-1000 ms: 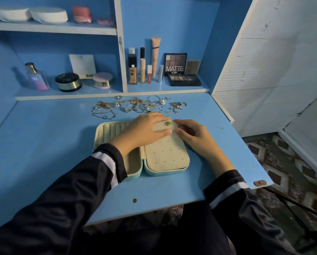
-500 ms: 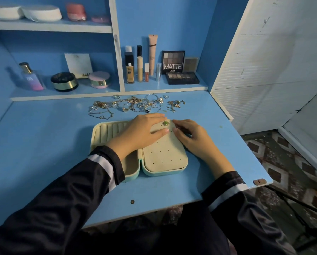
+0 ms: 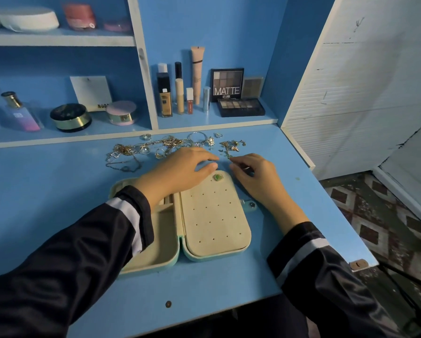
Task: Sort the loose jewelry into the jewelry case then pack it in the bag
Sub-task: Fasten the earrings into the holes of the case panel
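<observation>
An open mint-and-cream jewelry case [image 3: 214, 223] lies on the blue desk. A green earring [image 3: 218, 177] sits in the top row of its perforated right panel. Loose gold and silver jewelry [image 3: 170, 145] is strewn along the desk's back edge. My left hand [image 3: 180, 172] reaches over the case's far edge, fingers extended toward the pile and nothing visibly held. My right hand [image 3: 251, 174] is beside it, fingertips curled at a small gold piece [image 3: 227, 154] near the pile's right end. No bag is in view.
Cosmetics stand on the shelf behind: foundation bottles [image 3: 165, 98], an eyeshadow palette [image 3: 238, 106], jars [image 3: 70, 117] and a perfume bottle [image 3: 21, 113]. The desk edge [image 3: 358, 264] drops off at right to a patterned floor. A white panel wall rises on the right.
Both hands have left the case's earring panel and moved back toward the jewelry pile. The green earring stays in the panel.
</observation>
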A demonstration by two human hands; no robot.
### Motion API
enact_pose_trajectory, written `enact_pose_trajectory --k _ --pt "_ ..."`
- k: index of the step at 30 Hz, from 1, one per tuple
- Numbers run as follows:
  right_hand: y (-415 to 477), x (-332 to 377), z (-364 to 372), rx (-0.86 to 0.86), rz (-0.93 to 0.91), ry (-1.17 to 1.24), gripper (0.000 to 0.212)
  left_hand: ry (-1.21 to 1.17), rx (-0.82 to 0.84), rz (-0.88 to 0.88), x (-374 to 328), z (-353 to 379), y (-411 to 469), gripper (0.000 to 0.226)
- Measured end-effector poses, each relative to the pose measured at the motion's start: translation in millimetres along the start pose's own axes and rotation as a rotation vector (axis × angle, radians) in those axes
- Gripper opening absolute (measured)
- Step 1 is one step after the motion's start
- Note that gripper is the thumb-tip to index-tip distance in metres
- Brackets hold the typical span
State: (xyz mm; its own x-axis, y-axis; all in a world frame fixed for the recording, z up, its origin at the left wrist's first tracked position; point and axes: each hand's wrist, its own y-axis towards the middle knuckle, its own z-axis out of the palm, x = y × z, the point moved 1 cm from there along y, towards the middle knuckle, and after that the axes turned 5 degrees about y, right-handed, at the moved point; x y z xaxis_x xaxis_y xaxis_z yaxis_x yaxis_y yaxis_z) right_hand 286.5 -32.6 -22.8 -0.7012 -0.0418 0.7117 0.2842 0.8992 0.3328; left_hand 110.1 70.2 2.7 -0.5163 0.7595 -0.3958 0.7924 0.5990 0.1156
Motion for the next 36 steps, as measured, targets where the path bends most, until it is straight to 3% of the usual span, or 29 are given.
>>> enact_pose_trajectory --k 10,36 --pt "37 -17 12 -0.09 0.035 -0.064 0.019 -0.027 -0.076 0.065 23 12 49 0.027" --pt "43 -16 18 -0.027 0.087 -0.071 0.006 -0.111 -0.157 0.132 26 20 57 0.018"
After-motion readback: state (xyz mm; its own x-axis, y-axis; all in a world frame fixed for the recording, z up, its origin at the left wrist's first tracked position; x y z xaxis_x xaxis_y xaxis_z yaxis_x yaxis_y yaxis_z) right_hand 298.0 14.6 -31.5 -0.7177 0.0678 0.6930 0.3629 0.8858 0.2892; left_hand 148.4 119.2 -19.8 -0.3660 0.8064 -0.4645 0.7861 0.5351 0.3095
